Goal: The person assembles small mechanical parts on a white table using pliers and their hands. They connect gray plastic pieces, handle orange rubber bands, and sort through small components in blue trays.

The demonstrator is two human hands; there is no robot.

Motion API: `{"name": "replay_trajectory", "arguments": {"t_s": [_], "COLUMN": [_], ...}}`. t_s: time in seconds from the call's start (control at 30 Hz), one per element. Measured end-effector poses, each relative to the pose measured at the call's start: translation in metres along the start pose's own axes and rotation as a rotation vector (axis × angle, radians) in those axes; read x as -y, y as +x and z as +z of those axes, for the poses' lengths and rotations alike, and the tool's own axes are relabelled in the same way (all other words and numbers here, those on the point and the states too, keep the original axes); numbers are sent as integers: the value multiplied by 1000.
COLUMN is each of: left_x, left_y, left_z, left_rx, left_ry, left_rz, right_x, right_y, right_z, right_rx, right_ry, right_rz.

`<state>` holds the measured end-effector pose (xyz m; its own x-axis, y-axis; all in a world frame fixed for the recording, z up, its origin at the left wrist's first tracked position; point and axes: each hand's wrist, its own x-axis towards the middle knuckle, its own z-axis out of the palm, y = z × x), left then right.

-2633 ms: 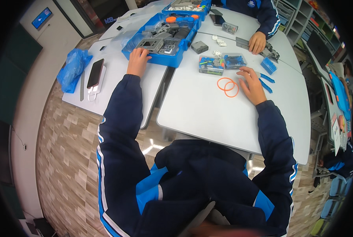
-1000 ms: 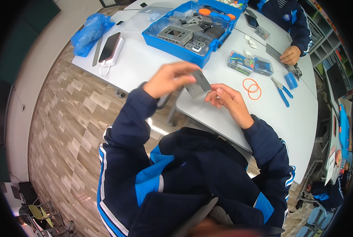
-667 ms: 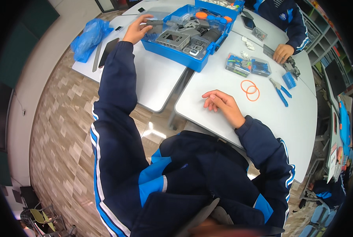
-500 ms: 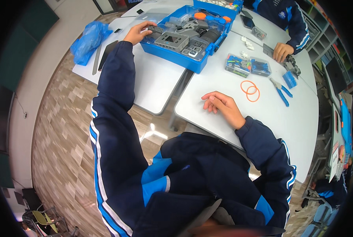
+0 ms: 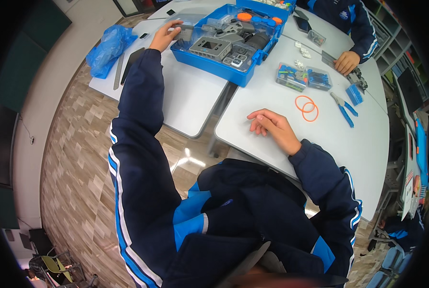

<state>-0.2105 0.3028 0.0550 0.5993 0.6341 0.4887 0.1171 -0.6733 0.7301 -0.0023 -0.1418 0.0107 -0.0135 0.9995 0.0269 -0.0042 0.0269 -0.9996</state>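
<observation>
At the far left corner of a blue storage bin (image 5: 209,71), my left hand (image 5: 164,36) is closed on a grey block-shaped part (image 5: 184,33). My fingers cover some of that part, so its exact kind cannot be told. Inside the bin, close to this hand, lies a grey control box with a small screen (image 5: 211,47). Behind it are a grey game-style controller (image 5: 234,32) and orange round pieces (image 5: 244,17). Over the front left of the white table (image 5: 253,144), my right hand (image 5: 273,128) is open and holds nothing, its fingers loosely bent.
Two orange rings (image 5: 306,108), blue-handled cutters (image 5: 343,110) and clear boxes of small parts (image 5: 292,77) lie right of centre. A co-worker's hand (image 5: 347,62) rests by grey assembled parts (image 5: 357,78). A blue plastic bag (image 5: 110,50) sits at far left. A gap separates the two tables.
My left hand has tilted the grey part and drawn it slightly up and left at the bin's corner. My right hand has barely moved.
</observation>
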Motion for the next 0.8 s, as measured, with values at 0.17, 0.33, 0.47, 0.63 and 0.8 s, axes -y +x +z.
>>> {"name": "replay_trajectory", "arguments": {"t_s": [0.17,0.33,0.47,0.63,0.8], "left_x": [-22,-41,-44,-42,-43], "left_y": [14,26,29,27,23], "left_z": [9,13,15,9,-6], "left_rx": [-79,378,496,521,492], "left_ry": [551,858,837,724,727], "left_rz": [181,459,381,216,253], "right_x": [0,0,-1,-1,0], "right_y": [0,-1,-1,-1,0], "right_z": [0,0,0,-1,0], "right_rx": [-8,-3,2,6,7], "right_ry": [-24,-19,-63,-74,-78], "right_rz": [1,1,-7,2,0]}}
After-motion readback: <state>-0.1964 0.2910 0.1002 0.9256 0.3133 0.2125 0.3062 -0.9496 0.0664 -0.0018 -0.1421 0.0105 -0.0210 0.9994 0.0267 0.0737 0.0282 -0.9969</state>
